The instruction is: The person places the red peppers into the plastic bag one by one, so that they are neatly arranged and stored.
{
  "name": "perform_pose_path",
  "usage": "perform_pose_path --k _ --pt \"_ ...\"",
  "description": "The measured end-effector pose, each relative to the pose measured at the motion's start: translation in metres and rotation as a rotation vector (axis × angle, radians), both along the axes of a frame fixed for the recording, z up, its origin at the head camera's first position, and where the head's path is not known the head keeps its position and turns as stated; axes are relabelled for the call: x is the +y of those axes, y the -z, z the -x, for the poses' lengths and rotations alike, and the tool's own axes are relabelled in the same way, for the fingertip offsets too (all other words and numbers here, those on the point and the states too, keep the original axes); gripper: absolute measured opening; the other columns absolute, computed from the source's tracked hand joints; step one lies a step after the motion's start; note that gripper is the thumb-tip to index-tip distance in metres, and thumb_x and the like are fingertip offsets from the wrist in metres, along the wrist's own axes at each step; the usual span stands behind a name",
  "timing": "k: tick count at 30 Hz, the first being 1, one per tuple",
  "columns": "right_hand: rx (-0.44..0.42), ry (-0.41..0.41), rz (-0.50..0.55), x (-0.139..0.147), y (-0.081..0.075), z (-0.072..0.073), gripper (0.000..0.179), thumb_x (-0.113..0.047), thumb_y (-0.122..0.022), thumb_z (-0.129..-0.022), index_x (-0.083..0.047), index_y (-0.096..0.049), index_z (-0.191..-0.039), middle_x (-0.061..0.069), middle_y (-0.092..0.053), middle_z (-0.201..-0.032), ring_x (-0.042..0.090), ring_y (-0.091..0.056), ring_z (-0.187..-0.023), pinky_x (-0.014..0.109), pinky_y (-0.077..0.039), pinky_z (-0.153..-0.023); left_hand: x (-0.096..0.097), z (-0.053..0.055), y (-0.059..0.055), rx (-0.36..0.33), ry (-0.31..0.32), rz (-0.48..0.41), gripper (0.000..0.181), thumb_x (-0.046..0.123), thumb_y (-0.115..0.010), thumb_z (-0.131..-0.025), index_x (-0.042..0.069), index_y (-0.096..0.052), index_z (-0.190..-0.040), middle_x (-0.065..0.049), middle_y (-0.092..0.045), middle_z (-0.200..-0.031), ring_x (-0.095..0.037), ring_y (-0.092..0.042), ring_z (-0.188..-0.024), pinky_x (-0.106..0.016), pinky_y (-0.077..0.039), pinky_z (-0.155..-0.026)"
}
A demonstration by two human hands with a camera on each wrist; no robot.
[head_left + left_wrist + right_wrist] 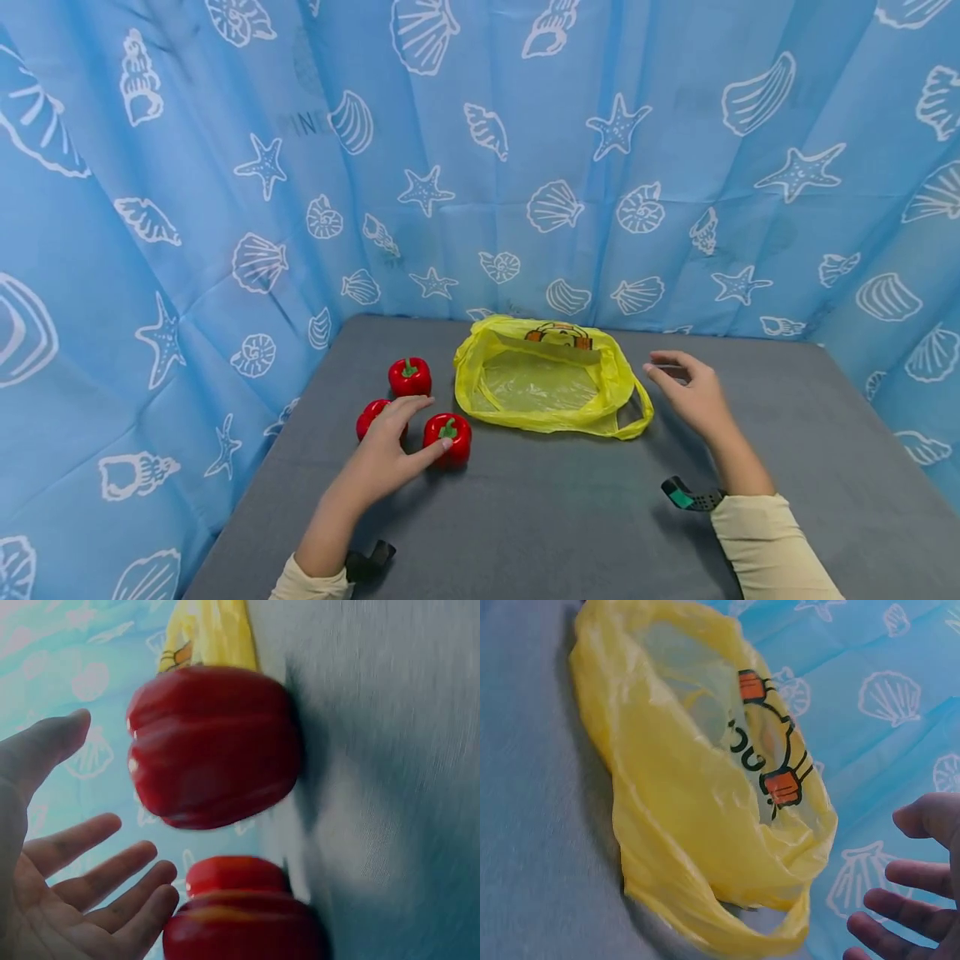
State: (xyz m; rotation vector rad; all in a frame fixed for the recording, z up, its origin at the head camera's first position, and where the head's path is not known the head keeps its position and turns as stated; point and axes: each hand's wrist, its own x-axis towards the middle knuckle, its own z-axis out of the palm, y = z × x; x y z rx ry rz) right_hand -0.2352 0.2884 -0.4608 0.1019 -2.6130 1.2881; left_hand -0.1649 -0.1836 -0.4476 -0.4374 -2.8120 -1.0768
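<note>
My left hand (pixel 386 458) hovers over two red bell peppers, its thumb near the front pepper (pixel 459 450) and its fingers partly hiding the left pepper (pixel 370 414). In the left wrist view the fingers are spread and relaxed, apart from the big red pepper (pixel 214 746). A third red bell pepper (pixel 409 379) sits behind them, its green stem up. To the right a yellow plastic bag (pixel 551 423) stands with its mouth spread wide and a cartoon print on its back wall. My right hand (pixel 693 396) floats beside the bag's right handle (pixel 780 937), fingers loosely bent around nothing.
Everything rests on a grey cloth-covered table (pixel 547 525). A blue curtain (pixel 465 167) with white seashells and starfish hangs along the back and sides. Dark straps with camera mounts (pixel 686 496) sit at both wrists.
</note>
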Motion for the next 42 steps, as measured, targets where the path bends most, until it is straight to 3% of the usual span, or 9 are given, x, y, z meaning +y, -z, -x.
perform_pose_path --k 6,12,32,35,38,42 --pt "-0.085 -0.001 0.079 -0.003 0.009 0.008 0.059 -0.044 -0.057 -0.110 0.000 -0.055 -0.149 0.027 -0.057 -0.149 0.048 -0.054 -0.138 0.065 -0.049 -0.107 0.005 -0.004 0.008 -0.031 -0.010 -0.034 0.071 0.050 -0.086 -0.086 0.024 -0.060 -0.148 0.003 -0.059 -0.152 -0.022 -0.053 -0.143 -0.054 -0.055 -0.111" --pt "-0.118 0.009 0.128 -0.006 0.016 0.014 0.061 -0.045 -0.057 -0.109 0.000 -0.054 -0.151 0.026 -0.055 -0.151 0.046 -0.052 -0.140 0.065 -0.047 -0.111 0.008 -0.003 0.012 -0.050 -0.005 -0.045 0.071 0.051 -0.086 -0.087 0.024 -0.060 -0.148 0.004 -0.060 -0.150 -0.019 -0.057 -0.139 -0.051 -0.056 -0.110" --pt "-0.219 -0.017 0.169 -0.019 0.022 0.034 0.065 -0.050 -0.057 -0.108 -0.003 -0.052 -0.153 0.025 -0.051 -0.155 0.046 -0.048 -0.145 0.061 -0.048 -0.113 0.014 -0.001 0.023 -0.136 -0.038 -0.038 0.085 0.046 -0.090 -0.083 0.023 -0.052 -0.155 -0.002 -0.055 -0.157 -0.026 -0.052 -0.145 -0.057 -0.054 -0.110" --pt "-0.226 -0.015 0.188 -0.019 0.023 0.036 0.063 -0.048 -0.058 -0.108 -0.003 -0.053 -0.152 0.025 -0.051 -0.154 0.044 -0.050 -0.143 0.052 -0.052 -0.109 0.015 0.000 0.023 -0.153 -0.037 -0.050 0.089 0.044 -0.091 -0.083 0.023 -0.048 -0.158 -0.002 -0.053 -0.160 -0.027 -0.050 -0.148 -0.057 -0.053 -0.111" --pt "-0.241 -0.004 0.195 -0.018 0.025 0.036 0.061 -0.047 -0.059 -0.108 -0.004 -0.054 -0.151 0.024 -0.052 -0.153 0.043 -0.052 -0.141 0.034 -0.055 -0.099 0.015 0.001 0.024 -0.160 -0.030 -0.065 0.091 0.043 -0.091 -0.083 0.022 -0.046 -0.159 -0.002 -0.052 -0.161 -0.027 -0.048 -0.149 -0.057 -0.052 -0.113" --pt "-0.256 -0.005 0.213 -0.018 0.028 0.037 0.059 -0.044 -0.060 -0.108 -0.004 -0.055 -0.151 0.024 -0.052 -0.153 0.042 -0.054 -0.140 0.015 -0.052 -0.085 0.015 0.001 0.024 -0.158 -0.024 -0.070 0.090 0.042 -0.092 -0.082 0.021 -0.048 -0.158 -0.003 -0.053 -0.160 -0.027 -0.049 -0.148 -0.057 -0.052 -0.113"
